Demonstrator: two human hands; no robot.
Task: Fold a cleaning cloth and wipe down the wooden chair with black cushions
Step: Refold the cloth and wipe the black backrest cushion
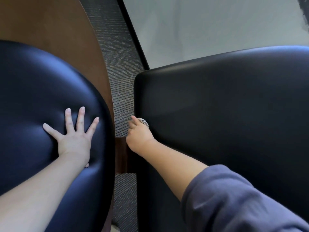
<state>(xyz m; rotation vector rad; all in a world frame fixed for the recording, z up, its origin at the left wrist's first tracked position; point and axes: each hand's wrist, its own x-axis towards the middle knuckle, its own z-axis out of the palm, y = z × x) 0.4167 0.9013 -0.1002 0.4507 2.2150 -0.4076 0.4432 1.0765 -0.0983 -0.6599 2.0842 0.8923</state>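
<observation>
The floor (122, 91) is grey carpet with a fine ribbed weave, seen as a narrow strip that runs up to a black strip (133, 34) at the foot of a pale wall (217, 27). Over it is the wooden chair (50, 22), with curved brown wood behind the left cushion (41, 89). The right cushion (217, 114) lies across the gap, and 1 dark wooden bar (121, 154) crosses the carpet between the 2 black cushions.

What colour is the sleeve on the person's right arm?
The sleeve is a dull bluish purple. The head view, the only one, shows it.
</observation>
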